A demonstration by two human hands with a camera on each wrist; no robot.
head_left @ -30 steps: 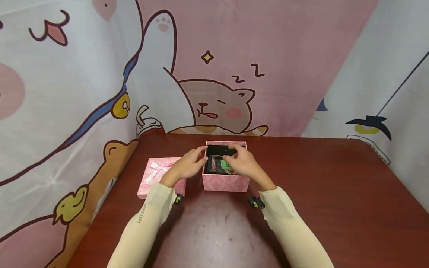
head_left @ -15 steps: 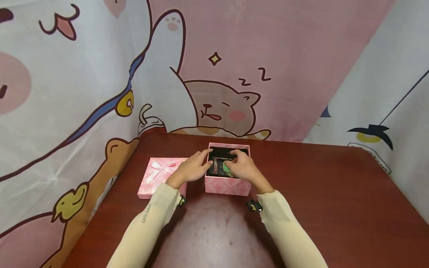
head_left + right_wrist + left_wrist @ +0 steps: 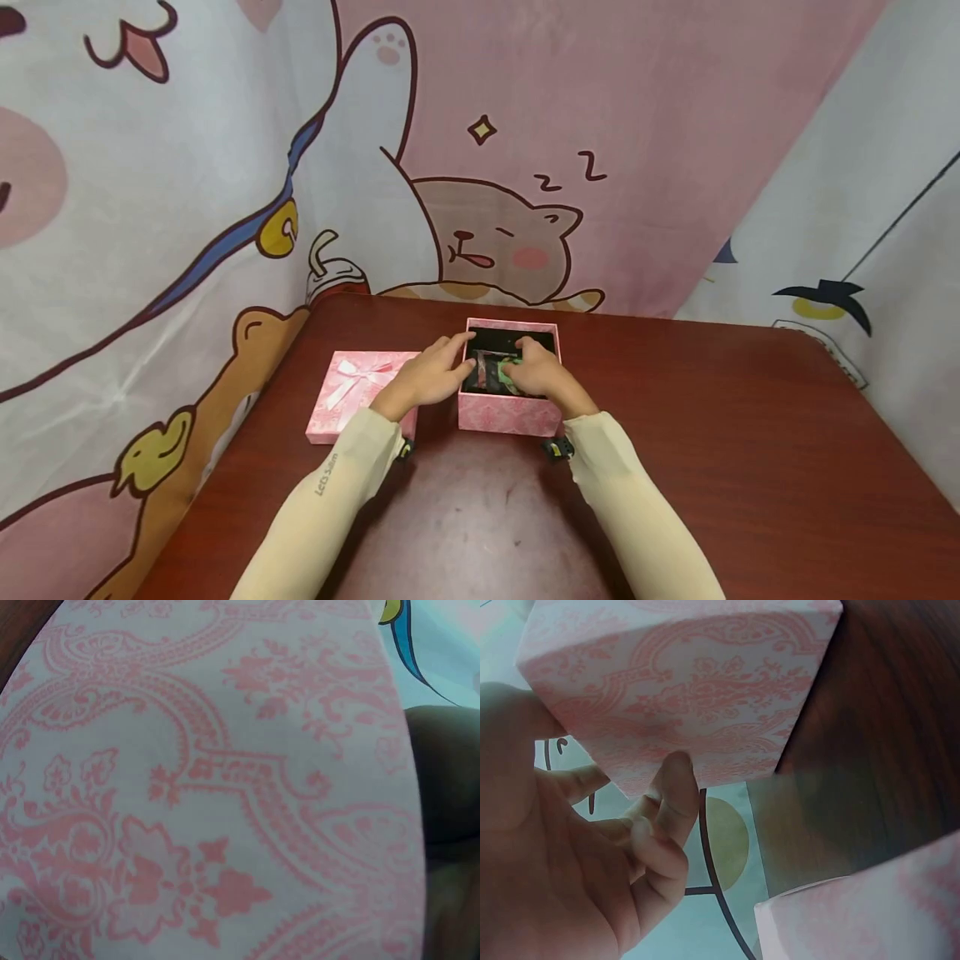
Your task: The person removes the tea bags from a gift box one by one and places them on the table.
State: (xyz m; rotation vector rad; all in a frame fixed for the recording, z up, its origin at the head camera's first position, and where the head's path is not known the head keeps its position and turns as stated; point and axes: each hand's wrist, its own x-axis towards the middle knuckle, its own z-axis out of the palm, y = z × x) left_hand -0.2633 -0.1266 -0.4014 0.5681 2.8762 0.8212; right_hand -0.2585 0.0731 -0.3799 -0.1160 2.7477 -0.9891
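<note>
Red-brown wooden table [image 3: 735, 417] set before a cartoon-printed cloth backdrop [image 3: 637, 125]

Near the table's far edge, a square, open-topped pink patterned box [image 3: 510, 414] with a black interior is placed. Inside it, a glossy black packet with a green marking [image 3: 491, 375] is contained.

By the left hand [image 3: 431, 375], the box is gripped at its left wall: one fingertip is pressed against the outer patterned face, while the thumb and another finger are led over the rim. The right hand [image 3: 538, 369] is lowered over the right side, its thumb and a finger brought down at the packet; whether the packet is pinched cannot be told, since the fingertips are partly hidden.

To the left, near the box but apart from it, a flat pink lid with a ribbon bow [image 3: 347, 400] is laid, partly covered by the left arm. Both arms are covered by cream sleeves [image 3: 645, 500], and beneath each wrist a small black device [image 3: 557, 448] is seen. On the backdrop, a sleeping brown animal is drawn.
</note>
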